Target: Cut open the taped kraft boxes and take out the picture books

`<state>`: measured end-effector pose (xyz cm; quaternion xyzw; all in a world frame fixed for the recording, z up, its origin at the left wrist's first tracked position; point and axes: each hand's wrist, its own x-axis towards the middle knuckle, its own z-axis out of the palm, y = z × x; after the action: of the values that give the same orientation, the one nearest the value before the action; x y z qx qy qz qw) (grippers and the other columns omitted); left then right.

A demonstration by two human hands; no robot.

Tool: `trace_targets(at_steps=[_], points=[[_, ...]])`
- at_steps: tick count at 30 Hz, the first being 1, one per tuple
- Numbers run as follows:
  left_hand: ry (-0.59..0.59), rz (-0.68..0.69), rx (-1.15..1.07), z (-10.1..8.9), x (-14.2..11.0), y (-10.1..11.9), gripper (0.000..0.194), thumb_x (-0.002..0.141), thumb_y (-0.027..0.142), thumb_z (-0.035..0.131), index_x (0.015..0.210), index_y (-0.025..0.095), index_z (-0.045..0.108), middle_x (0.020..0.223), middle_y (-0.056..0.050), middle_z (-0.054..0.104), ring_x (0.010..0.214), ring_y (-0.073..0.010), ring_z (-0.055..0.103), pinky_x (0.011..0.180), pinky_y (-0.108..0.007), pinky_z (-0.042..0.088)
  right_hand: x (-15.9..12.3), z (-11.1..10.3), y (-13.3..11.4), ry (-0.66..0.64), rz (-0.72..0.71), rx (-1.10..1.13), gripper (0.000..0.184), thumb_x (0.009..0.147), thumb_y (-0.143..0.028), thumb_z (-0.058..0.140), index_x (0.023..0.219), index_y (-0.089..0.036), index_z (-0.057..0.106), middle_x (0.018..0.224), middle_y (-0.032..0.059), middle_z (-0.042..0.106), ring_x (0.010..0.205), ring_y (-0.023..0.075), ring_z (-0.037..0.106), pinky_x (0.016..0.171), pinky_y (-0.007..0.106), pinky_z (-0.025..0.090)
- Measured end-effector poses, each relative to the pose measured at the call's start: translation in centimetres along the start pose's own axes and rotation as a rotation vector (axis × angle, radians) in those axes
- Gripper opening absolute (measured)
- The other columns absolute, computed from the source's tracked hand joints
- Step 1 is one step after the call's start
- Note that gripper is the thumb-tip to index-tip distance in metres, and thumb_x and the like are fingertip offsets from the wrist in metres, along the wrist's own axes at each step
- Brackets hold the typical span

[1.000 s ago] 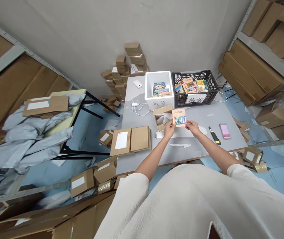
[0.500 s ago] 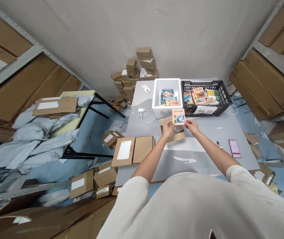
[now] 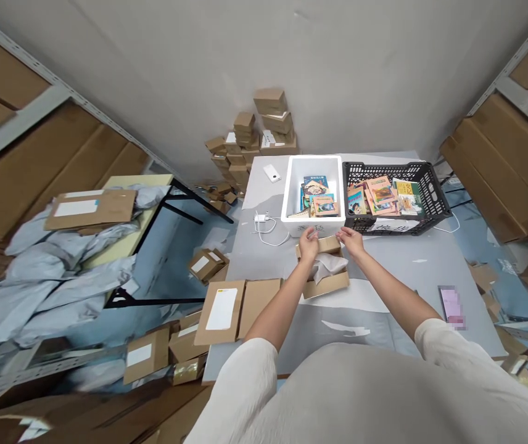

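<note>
My left hand (image 3: 309,243) and my right hand (image 3: 351,240) hover side by side over the far flap of a small open cardboard box (image 3: 325,282) with white wrapping paper inside. Both hands hold nothing and their fingers are loosely apart. Just beyond them stands a white foam box (image 3: 311,165) with several booklets inside; a pink booklet (image 3: 326,205) lies on top near its front wall. To the right of the foam box a black plastic crate (image 3: 435,197) holds more booklets.
On the grey table (image 3: 398,271) lie a flattened cardboard mailer (image 3: 236,308) at the left, a charger with cable (image 3: 262,221), a white device (image 3: 272,173) and a pink phone (image 3: 451,305). Small boxes are stacked against the wall and litter the floor. Shelves with cartons flank both sides.
The pink booklet that both hands held up has left them and now lies in the white foam box. The hands have dropped to the open cardboard box. The camera has tilted.
</note>
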<state>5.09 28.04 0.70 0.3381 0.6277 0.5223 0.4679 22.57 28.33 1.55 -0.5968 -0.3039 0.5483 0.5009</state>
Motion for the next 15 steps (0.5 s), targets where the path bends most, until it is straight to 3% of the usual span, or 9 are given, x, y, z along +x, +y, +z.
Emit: trace_targets(at_steps=[6,10,13,15], points=[[0.001,0.042,0.102,-2.5,-1.7,-1.0,0.030,0.090,0.015,0.068,0.119,0.020,0.073,0.127,-0.013,0.076,0.109,-0.0231,0.077,0.107,-0.040,0.058,-2.1,-1.6,1.1,-0.017,0.067,-0.084,0.018,0.077,-0.022,0.079,0.095,-0.020,0.077,0.099,0.0086,0.082,0.095,0.0225,0.080,0.088,0.035,0.067],[0.108,0.153,0.278,-5.4,-3.1,-1.4,0.041,0.086,0.012,0.070,0.125,0.022,0.071,0.136,-0.013,0.068,0.126,-0.0268,0.068,0.119,-0.043,0.049,-3.6,-3.4,1.4,0.019,-0.009,-0.251,0.023,0.078,-0.025,0.071,0.099,-0.020,0.079,0.109,0.0087,0.083,0.104,0.0249,0.077,0.093,0.038,0.065],[0.187,0.054,0.426,-7.5,-4.3,-2.2,0.062,0.083,0.013,0.076,0.143,0.024,0.060,0.150,-0.015,0.059,0.143,-0.0302,0.057,0.128,-0.046,0.040,-5.1,-4.9,1.8,0.041,-0.023,-0.400,0.025,0.080,-0.028,0.070,0.102,-0.020,0.078,0.115,0.0092,0.082,0.112,0.0259,0.074,0.097,0.037,0.062],[0.156,-0.096,0.433,-8.5,-5.3,-2.9,0.076,0.083,0.016,0.080,0.153,0.023,0.051,0.160,-0.017,0.052,0.145,-0.0303,0.056,0.125,-0.045,0.042,-6.6,-5.7,2.4,0.034,0.080,-0.498,0.026,0.082,-0.031,0.071,0.105,-0.020,0.077,0.113,0.0092,0.081,0.109,0.0253,0.074,0.092,0.034,0.062]])
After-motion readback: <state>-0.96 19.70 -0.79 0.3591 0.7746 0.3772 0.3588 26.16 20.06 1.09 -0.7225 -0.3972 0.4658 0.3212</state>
